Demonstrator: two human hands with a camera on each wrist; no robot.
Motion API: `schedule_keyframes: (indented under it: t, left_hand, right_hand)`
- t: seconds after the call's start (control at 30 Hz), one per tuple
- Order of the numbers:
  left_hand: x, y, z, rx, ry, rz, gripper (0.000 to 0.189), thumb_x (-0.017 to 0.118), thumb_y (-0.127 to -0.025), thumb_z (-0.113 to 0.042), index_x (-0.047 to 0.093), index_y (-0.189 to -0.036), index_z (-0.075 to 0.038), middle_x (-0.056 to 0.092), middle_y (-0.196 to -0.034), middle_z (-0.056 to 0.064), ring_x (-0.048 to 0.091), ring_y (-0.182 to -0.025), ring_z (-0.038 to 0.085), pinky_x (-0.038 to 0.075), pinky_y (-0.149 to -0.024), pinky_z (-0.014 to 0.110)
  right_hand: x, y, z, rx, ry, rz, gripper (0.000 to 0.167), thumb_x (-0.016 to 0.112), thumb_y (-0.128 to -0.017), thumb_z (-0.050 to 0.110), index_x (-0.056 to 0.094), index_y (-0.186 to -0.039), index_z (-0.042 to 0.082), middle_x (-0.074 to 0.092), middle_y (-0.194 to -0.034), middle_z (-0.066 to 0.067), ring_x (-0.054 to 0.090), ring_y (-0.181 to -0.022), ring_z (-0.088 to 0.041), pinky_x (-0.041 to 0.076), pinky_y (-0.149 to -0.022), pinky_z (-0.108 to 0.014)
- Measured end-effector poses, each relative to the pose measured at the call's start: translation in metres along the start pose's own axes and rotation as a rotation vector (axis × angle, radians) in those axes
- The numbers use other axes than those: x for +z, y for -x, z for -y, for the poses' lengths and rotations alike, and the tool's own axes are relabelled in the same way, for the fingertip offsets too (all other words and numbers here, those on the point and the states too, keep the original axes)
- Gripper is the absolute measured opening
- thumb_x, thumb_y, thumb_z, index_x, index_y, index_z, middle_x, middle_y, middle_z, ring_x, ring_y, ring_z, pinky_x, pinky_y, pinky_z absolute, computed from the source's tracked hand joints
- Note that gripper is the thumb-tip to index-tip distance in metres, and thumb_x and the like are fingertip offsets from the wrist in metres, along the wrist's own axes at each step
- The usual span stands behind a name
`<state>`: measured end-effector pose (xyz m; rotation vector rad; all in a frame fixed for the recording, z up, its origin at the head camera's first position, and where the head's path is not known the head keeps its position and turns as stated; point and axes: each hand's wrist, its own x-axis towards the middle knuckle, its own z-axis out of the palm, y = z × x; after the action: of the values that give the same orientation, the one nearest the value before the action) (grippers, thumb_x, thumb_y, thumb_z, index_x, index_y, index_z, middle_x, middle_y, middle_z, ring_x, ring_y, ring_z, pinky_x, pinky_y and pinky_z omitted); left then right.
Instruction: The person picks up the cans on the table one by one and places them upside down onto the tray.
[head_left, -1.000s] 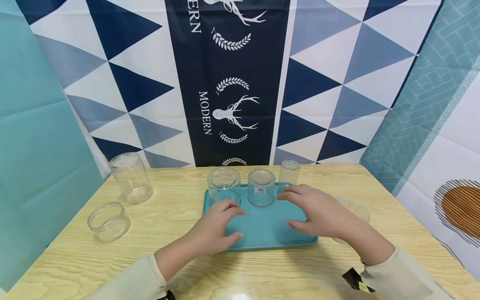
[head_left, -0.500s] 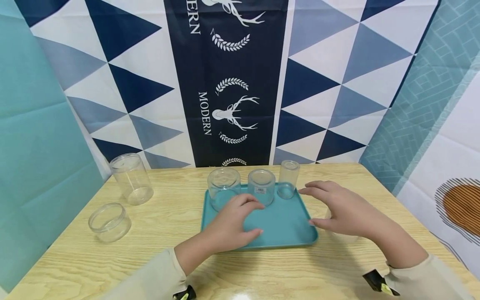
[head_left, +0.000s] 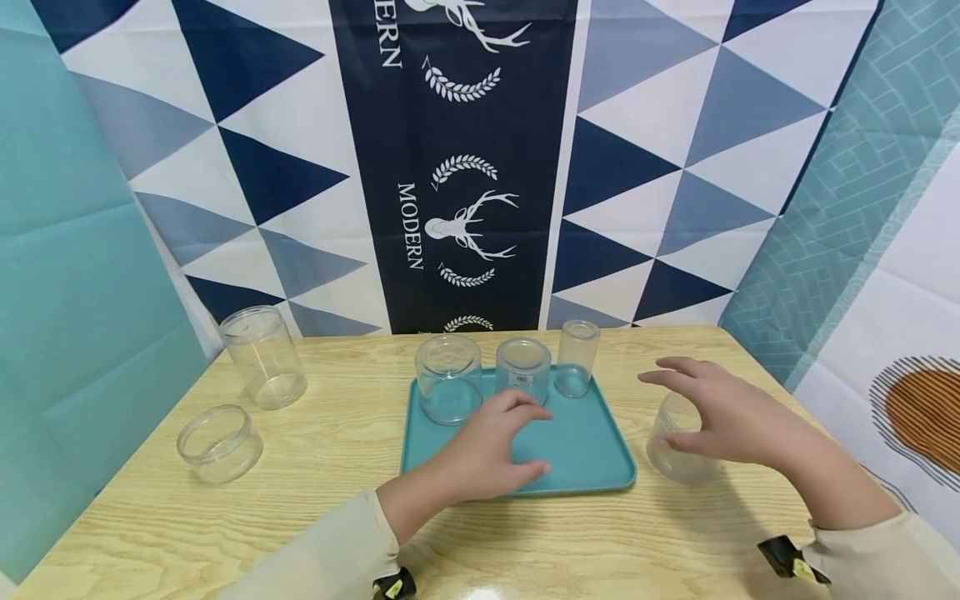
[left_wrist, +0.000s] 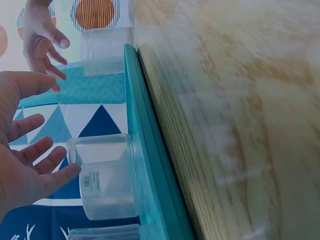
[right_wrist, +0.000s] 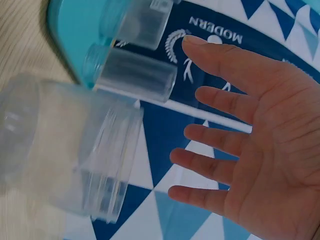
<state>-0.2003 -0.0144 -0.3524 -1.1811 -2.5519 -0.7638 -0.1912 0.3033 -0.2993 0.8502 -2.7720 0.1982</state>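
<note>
My left hand point(head_left: 495, 446) hovers over the front of the teal tray point(head_left: 592, 467), fingers spread and holding nothing. Along the tray's back stand a wide clear jar point(head_left: 448, 383), a smaller jar with a barcode label point(head_left: 522, 367) and a slim tall jar point(head_left: 576, 358), all bottom up. My right hand point(head_left: 723, 412) is spread above another clear jar point(head_left: 678, 467) on the table right of the tray, and hides part of it. In the right wrist view that jar point(right_wrist: 65, 145) shows a threaded rim facing the palm; the fingers stand apart from it.
A tall clear jar point(head_left: 264, 358) stands at the table's back left, with a low, wide jar point(head_left: 219, 446) in front of it. Patterned cloth point(head_left: 457, 167) hangs behind the wooden table point(head_left: 330, 450), and more cloth closes both sides.
My right hand has moved right, from over the tray to above the jar beside it. My left hand has shifted right over the tray. The jars have stayed in place.
</note>
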Motion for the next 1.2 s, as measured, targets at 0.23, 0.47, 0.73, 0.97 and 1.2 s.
schedule_keyframes:
  t: [0.23, 0.47, 0.73, 0.97, 1.2]
  left_hand:
    - [0.01, -0.011, -0.002, -0.018, 0.059, 0.024, 0.053, 0.077, -0.085, -0.031, 0.059, -0.132, -0.014, 0.049, -0.132, 0.002, 0.049, -0.12, 0.015, 0.045, -0.098, 0.027]
    - [0.022, -0.02, -0.009, -0.048, 0.12, 0.061, 0.052, 0.076, -0.085, -0.031, 0.059, -0.132, -0.018, 0.048, -0.133, -0.002, 0.048, -0.12, 0.012, 0.045, -0.096, 0.024]
    - [0.036, -0.026, -0.012, -0.069, 0.197, 0.086, 0.05, 0.076, -0.085, -0.03, 0.061, -0.132, -0.018, 0.049, -0.13, -0.002, 0.048, -0.117, 0.009, 0.044, -0.094, 0.02]
    - [0.043, -0.032, -0.013, -0.075, 0.232, 0.069, 0.052, 0.078, -0.084, -0.032, 0.061, -0.131, -0.02, 0.049, -0.131, -0.003, 0.049, -0.115, 0.007, 0.044, -0.093, 0.019]
    - [0.049, -0.036, -0.016, -0.129, 0.385, 0.052, 0.052, 0.079, -0.082, -0.026, 0.062, -0.13, -0.017, 0.05, -0.126, -0.003, 0.053, -0.112, 0.012, 0.048, -0.084, 0.016]
  right_hand:
    - [0.0, 0.003, -0.015, 0.031, -0.002, 0.043, 0.07, 0.087, -0.071, 0.027, 0.058, -0.131, 0.006, 0.048, -0.134, -0.03, 0.047, -0.117, -0.053, 0.046, -0.087, -0.061]
    - [0.005, 0.006, -0.023, 0.055, -0.03, 0.107, 0.075, 0.089, -0.068, 0.027, 0.057, -0.133, 0.006, 0.045, -0.135, -0.034, 0.048, -0.115, -0.055, 0.047, -0.085, -0.062]
    - [0.011, 0.007, -0.029, 0.071, -0.055, 0.144, 0.08, 0.09, -0.062, 0.022, 0.057, -0.133, 0.01, 0.04, -0.137, -0.037, 0.048, -0.113, -0.058, 0.049, -0.079, -0.061]
    - [0.016, 0.007, -0.034, 0.079, -0.045, 0.168, 0.09, 0.094, -0.053, 0.02, 0.056, -0.134, 0.009, 0.037, -0.136, -0.039, 0.047, -0.11, -0.06, 0.05, -0.075, -0.059]
    - [0.019, 0.006, -0.037, 0.08, -0.061, 0.174, 0.088, 0.094, -0.053, 0.017, 0.056, -0.132, 0.01, 0.045, -0.127, -0.035, 0.052, -0.106, -0.053, 0.052, -0.069, -0.049]
